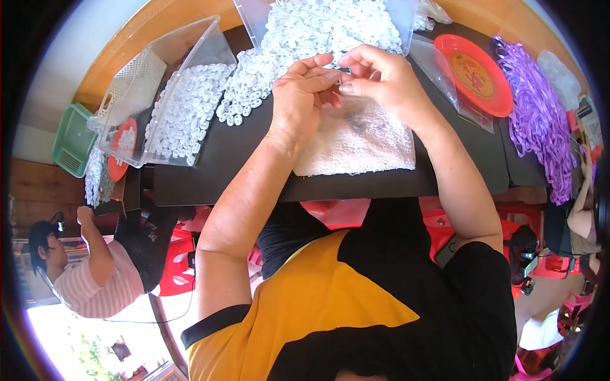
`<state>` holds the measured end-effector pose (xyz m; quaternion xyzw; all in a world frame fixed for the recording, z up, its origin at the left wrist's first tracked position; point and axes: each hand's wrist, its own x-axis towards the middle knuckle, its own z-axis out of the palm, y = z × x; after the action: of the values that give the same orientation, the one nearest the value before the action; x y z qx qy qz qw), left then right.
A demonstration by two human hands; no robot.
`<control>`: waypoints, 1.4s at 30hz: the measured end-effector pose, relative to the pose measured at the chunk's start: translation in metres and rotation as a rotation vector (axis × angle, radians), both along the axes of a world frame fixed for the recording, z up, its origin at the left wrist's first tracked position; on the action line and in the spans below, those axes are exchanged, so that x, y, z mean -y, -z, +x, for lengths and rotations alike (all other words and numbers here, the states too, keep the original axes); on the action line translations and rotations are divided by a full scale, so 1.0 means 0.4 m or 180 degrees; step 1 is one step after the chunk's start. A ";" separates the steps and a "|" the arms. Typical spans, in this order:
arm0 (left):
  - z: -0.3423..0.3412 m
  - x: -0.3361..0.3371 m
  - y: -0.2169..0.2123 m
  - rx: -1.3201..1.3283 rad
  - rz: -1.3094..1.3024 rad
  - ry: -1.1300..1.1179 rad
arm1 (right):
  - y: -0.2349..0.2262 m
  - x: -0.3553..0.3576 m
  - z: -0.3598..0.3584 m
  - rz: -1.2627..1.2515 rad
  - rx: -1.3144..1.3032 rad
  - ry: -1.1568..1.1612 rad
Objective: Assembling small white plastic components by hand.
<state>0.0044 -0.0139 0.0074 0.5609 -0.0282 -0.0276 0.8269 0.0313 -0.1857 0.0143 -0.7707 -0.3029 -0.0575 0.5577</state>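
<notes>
My left hand (297, 96) and my right hand (384, 77) meet over a folded white towel (362, 143) on the dark table. Both have thumb and fingers closed in a pinch around something very small between them, too small to make out. Just beyond them, many small white plastic pieces with holes (246, 95) lie heaped on the table. The heap runs back into a clear plastic bin (406, 28), which is full of the same pieces.
To the left, a clear tray (145, 151) holds more white pieces, near a white basket (130, 79) and a green basket (70, 143). A red plate (502, 95) and purple ribbons (534, 108) lie right. Another person (101, 279) sits at left.
</notes>
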 end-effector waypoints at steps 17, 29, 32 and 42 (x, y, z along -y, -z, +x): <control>0.004 -0.018 0.006 -0.0115 -0.0501 0.0085 | 0.020 -0.035 -0.011 -0.0312 0.1512 0.0448; 0.006 -0.030 -0.011 -0.0237 -0.0163 0.0373 | 0.014 -0.029 -0.004 -0.0092 0.1803 0.0314; 0.005 -0.031 -0.013 -0.0225 -0.0099 0.0322 | 0.016 -0.028 -0.006 -0.0145 0.1624 0.0304; 0.023 -0.041 0.020 -0.0219 0.0199 0.0334 | -0.077 0.010 -0.055 -0.1529 0.0686 0.0088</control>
<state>0.0138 0.0025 -0.0007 0.5829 -0.0282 -0.0911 0.8069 0.0093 -0.1895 0.0451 -0.8745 -0.3550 -0.0734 0.3223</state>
